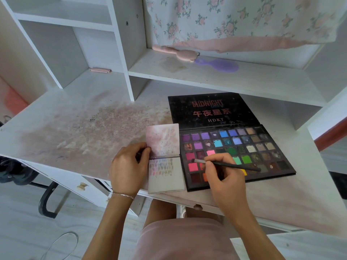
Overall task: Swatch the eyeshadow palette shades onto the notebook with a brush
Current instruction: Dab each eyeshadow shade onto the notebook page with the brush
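The right hand (223, 173) pinches a thin black brush (227, 165), its pale bristle tip over the pink pans of the open black multicolour eyeshadow palette (234, 147). Just left, touching the palette, lies the small open notebook (165, 158) with faint swatch rows, its left edge gripped by the curled left hand (129, 166). Behind, a purple hairbrush (219, 65) rests on the white shelf (187, 76).

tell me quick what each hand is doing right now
Left hand: fingers curled, gripping the notebook's left edge.
Right hand: pinching the brush over the eyeshadow palette.
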The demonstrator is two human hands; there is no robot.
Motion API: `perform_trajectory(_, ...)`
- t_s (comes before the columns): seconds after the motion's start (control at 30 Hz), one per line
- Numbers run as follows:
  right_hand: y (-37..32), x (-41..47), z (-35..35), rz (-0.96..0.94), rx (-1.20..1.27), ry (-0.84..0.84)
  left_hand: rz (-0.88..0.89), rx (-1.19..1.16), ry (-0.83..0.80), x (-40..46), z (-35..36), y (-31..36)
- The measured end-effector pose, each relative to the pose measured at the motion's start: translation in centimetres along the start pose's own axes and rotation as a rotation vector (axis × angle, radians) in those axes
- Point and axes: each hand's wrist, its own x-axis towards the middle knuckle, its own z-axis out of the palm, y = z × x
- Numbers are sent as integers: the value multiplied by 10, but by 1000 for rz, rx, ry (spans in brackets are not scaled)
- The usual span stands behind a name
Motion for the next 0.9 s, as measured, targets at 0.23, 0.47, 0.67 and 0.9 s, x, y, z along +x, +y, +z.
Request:
perform_trajectory(0.23,14,2,-39,23,-129,153,-27,-2,-2,1,2,-1)
perform_trajectory(0.47,26,8,-84,95,-227,364,-100,-15,19,0,8,5)
perform_trajectory(0.67,37,14,-112,180,-254,525,-101,5,27,0,10,5)
perform_trajectory(0.9,44,19,-115,193,-273,554,-88,25,37,0,11,5)
